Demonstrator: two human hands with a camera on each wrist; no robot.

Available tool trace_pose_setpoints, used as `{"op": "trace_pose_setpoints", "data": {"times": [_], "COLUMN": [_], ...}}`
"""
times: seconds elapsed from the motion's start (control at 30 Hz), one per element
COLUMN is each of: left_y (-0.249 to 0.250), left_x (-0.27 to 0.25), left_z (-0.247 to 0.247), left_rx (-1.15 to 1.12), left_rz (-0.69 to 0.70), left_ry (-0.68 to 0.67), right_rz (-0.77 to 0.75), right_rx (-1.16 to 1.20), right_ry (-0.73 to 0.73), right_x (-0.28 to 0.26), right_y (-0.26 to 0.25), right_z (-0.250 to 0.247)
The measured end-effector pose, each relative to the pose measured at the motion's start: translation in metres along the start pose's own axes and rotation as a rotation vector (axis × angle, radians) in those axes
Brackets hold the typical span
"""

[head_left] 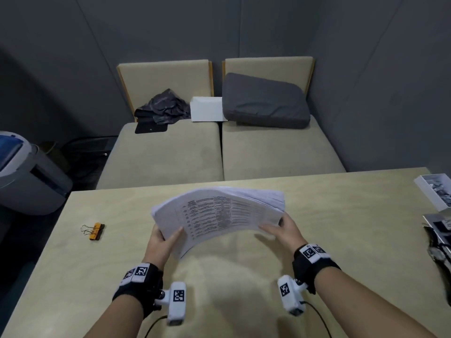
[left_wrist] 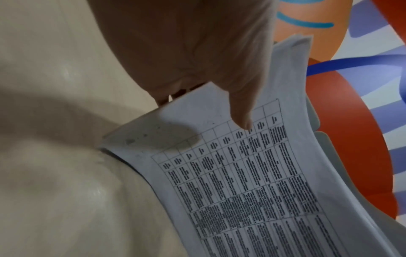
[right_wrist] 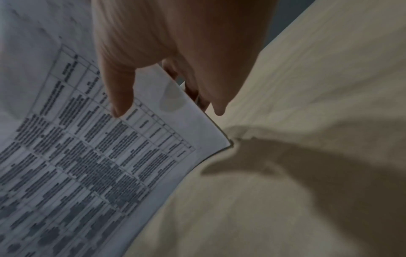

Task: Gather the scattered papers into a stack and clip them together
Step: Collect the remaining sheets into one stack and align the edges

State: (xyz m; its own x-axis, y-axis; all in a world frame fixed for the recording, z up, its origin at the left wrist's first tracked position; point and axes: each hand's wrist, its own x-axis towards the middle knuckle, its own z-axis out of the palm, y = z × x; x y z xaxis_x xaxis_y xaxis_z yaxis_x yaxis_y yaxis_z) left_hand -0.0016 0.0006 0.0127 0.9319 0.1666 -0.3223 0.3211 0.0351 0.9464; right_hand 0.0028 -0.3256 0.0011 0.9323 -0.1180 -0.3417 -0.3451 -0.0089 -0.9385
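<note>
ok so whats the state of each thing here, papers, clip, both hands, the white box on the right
papers: gathered in one stack, held up off the table, bowed, unclipped
binder clip: lying on the table left of the stack, untouched
left hand: grips the stack's left end
right hand: grips the stack's right end
white box: open, on the table's right edge

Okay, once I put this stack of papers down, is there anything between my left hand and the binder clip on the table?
Nothing visible. The binder clip lies alone on the table, out to the left of your left hand, with bare tabletop between. Both hands hold the paper stack for now.
</note>
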Motion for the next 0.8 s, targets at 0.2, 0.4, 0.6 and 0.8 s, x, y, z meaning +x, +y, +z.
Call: {"op": "trace_pose_setpoints", "data": {"times": [0.2, 0.4, 0.6, 0.8], "left_y": [-0.006, 0.005, -0.012, -0.015], "left_x": [0.004, 0.007, 0.014, 0.014], "left_z": [0.008, 0.012, -0.003, -0.010], "left_rx": [-0.103, -0.099, 0.128, 0.098], "left_rz": [0.000, 0.060, 0.089, 0.026], "left_ry": [0.107, 0.063, -0.003, -0.071], "right_rz": [-0.067, -0.042, 0.019, -0.027], "right_rx": [0.003, 0.181, 0.141, 0.152], "right_ry": [0.009, 0.136, 0.093, 0.063], "right_x": [-0.002, -0.007, -0.020, -0.023], "right_y": [-0.016, -0.037, -0.029, -0.027], "right_z": [0.007, 0.008, 0.003, 0.003]}}
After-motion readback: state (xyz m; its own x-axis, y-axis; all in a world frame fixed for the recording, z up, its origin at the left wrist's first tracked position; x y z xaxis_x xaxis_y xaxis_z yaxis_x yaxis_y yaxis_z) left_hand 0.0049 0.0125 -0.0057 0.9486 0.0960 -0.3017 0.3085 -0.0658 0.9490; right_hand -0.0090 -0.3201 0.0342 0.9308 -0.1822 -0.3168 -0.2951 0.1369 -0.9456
